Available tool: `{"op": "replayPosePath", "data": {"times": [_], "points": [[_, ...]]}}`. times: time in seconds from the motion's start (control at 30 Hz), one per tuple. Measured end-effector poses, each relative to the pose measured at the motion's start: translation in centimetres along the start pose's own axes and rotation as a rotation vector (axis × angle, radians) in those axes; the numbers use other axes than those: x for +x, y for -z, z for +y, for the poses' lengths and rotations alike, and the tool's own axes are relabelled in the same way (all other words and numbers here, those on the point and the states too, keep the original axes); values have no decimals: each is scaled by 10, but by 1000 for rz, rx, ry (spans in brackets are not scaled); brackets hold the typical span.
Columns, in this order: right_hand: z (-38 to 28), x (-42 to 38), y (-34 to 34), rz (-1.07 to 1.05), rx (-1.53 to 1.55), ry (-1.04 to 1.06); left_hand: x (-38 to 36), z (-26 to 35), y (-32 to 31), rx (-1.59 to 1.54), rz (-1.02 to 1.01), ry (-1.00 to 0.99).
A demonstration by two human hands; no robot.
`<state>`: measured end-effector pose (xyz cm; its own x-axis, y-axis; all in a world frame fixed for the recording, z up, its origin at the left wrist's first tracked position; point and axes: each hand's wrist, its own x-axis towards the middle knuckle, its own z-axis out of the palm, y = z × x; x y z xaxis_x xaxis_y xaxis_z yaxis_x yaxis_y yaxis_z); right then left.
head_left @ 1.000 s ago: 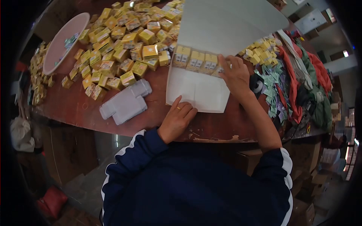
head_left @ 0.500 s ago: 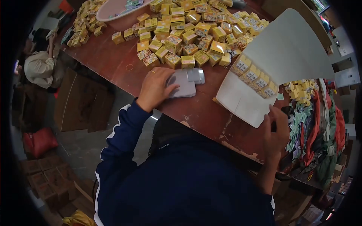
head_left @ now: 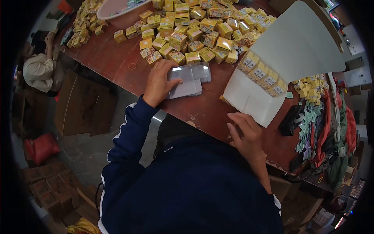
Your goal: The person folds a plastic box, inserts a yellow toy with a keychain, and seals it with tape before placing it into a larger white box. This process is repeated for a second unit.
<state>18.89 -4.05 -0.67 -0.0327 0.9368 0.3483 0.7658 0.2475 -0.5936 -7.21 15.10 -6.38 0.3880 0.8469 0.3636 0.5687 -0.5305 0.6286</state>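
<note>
Reddish-brown is the surface that I watch from far away through the head camera. At its left end, I see a cluster of small yellow boxes, and beside it a pink basin with some greenish packets inside. Next comes my operator's left hand. It is partly closed, with the thumb apart from the fingers, and between them it has the left end of a clear plastic piece. This piece lies over a stack of plastic sheets, near the front edge. Just behind them is spread a large pile of yellow boxes.

More to the right, the right hand is open and holds nothing; its fingers are a little bent, the thumb separated. It is close to the near corner of a white box, whose lid stands raised. Inside, a row of small cartons is placed along the far side, and the front part shows bare white bottom. Further right I notice a black object, then green sachets and red cloth.
</note>
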Motion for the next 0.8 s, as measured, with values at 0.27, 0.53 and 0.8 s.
{"op": "replayPosePath", "data": {"times": [0.27,0.53,0.8], "points": [[3,20,-38,-24,104,115,-7,14,1,-99,147,-2],[-12,37,-41,-31,288,2,-2,16,7,-186,224,-212],[-37,73,-26,101,614,-65,-19,83,41,-360,97,-18]]}}
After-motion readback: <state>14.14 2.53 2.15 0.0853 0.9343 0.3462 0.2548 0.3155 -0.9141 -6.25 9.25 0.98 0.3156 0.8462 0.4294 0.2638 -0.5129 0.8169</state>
